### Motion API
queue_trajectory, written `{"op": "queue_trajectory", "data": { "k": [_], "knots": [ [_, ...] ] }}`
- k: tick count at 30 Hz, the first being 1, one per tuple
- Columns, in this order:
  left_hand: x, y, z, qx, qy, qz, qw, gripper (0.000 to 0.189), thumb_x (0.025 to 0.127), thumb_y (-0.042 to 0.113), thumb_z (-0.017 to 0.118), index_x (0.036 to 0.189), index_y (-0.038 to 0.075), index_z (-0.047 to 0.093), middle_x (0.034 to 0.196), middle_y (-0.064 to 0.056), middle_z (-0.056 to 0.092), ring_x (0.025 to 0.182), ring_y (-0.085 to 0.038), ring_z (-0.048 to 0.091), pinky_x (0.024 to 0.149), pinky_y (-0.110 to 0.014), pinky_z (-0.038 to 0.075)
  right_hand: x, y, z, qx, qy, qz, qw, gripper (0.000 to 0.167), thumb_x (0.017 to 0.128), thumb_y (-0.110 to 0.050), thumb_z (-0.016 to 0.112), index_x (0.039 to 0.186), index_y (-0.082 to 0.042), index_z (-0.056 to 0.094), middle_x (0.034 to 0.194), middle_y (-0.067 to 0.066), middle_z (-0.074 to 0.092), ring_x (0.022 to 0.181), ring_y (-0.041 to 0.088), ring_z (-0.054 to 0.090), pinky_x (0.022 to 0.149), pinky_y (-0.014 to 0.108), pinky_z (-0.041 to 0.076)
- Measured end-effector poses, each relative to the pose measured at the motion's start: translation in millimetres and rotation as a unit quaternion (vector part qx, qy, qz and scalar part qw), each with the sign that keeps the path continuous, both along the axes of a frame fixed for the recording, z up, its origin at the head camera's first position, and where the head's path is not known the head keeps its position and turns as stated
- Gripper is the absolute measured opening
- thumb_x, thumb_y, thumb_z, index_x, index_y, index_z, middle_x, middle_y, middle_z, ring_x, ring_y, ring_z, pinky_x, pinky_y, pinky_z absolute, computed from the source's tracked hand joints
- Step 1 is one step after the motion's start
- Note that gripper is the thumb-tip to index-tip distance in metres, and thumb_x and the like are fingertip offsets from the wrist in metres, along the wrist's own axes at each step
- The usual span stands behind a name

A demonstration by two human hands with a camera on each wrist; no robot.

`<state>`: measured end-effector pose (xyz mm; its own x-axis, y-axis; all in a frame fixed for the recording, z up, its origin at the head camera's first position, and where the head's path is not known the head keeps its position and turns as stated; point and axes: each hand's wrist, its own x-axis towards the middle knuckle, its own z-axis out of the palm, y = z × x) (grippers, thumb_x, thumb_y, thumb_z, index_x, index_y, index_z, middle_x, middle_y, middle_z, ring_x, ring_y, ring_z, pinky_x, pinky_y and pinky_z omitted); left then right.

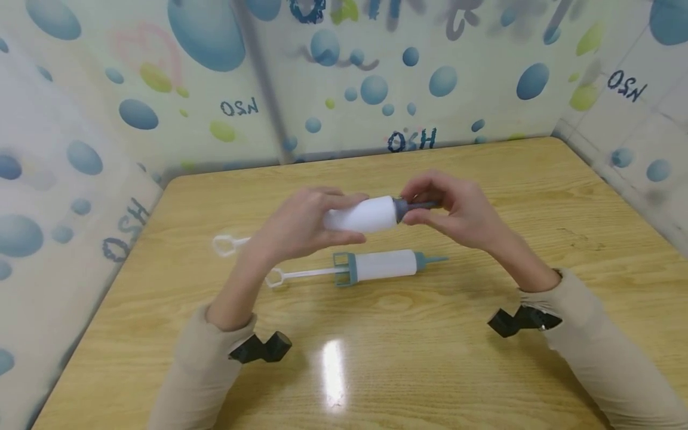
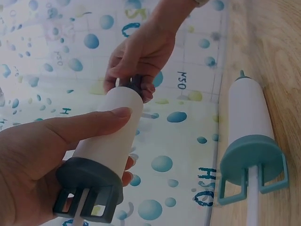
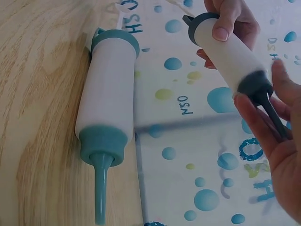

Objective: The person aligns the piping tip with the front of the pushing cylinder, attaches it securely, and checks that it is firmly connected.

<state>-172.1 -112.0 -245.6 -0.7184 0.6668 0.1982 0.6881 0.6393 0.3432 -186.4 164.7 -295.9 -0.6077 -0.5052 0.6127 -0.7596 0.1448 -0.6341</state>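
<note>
Above the table a white plunger syringe [image 1: 362, 216] with dark grey ends is held level. My left hand [image 1: 301, 221] grips its white barrel, thumb along the side, close to the dark finger-loop end [image 2: 89, 183]. The fingers of my right hand [image 1: 457, 206] pinch the dark grey nozzle cap [image 3: 254, 87] at the other end, and its thin spout runs in under the palm. Below them on the table lies a second white syringe [image 1: 386, 264] with teal ends, its nozzle to the right and its white plunger rod [image 1: 309, 273] drawn out to the left.
A white ring handle [image 1: 223, 245] shows left of my left wrist, its rod partly hidden by the hand. The wooden table [image 1: 408, 358] meets a wall [image 1: 349, 119] printed with blue and green bubbles at its back. Side walls stand left and right.
</note>
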Motion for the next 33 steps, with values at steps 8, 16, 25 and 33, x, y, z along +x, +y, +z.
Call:
{"op": "queue_trajectory", "data": {
  "k": [8, 16, 25, 33],
  "knots": [
    [-0.1, -2.1, 1.9, -0.001, 0.007, -0.005, 1.0, 0.06, 0.086, 0.041, 0.081, 0.138, 0.016, 0.064, 0.115, -0.012, 0.071, 0.093, -0.024, 0.065, 0.076, -0.039, 0.054, -0.6, 3.9, 2.4, 0.04, -0.018, 0.018, 0.9989, 0.031, 0.084, 0.016, 0.072, 0.112, 0.006, 0.066, 0.098, 0.007, 0.071, 0.079, 0.014, 0.071, 0.07, 0.028, 0.059],
    [-1.0, -1.7, 0.8, 0.012, 0.004, -0.008, 0.9999, 0.06, 0.087, 0.038, 0.081, 0.137, 0.012, 0.064, 0.114, -0.013, 0.071, 0.093, -0.025, 0.066, 0.076, -0.039, 0.055, 0.9, 2.0, 0.9, 0.034, -0.001, -0.024, 0.9991, 0.026, 0.089, 0.007, 0.071, 0.115, 0.005, 0.066, 0.099, 0.007, 0.071, 0.077, 0.012, 0.069, 0.07, 0.024, 0.058],
    [-1.9, -4.0, -0.7, 0.02, 0.0, -0.013, 0.9997, 0.06, 0.085, 0.039, 0.082, 0.137, 0.012, 0.065, 0.115, -0.012, 0.071, 0.094, -0.023, 0.066, 0.077, -0.038, 0.054, -0.5, 0.2, 0.1, 0.022, 0.039, 0.017, 0.9988, 0.048, 0.073, 0.023, 0.077, 0.117, 0.008, 0.065, 0.109, 0.013, 0.07, 0.091, 0.013, 0.07, 0.078, 0.026, 0.058],
    [-2.0, -3.5, -1.4, 0.018, 0.006, -0.031, 0.9993, 0.056, 0.086, 0.034, 0.082, 0.136, 0.014, 0.066, 0.114, -0.011, 0.072, 0.093, -0.023, 0.067, 0.076, -0.037, 0.054, 0.4, 0.9, -0.3, 0.025, 0.06, 0.029, 0.9975, 0.032, 0.084, 0.003, 0.079, 0.114, 0.006, 0.068, 0.099, 0.011, 0.073, 0.08, 0.012, 0.072, 0.07, 0.024, 0.059]
  ]
}}
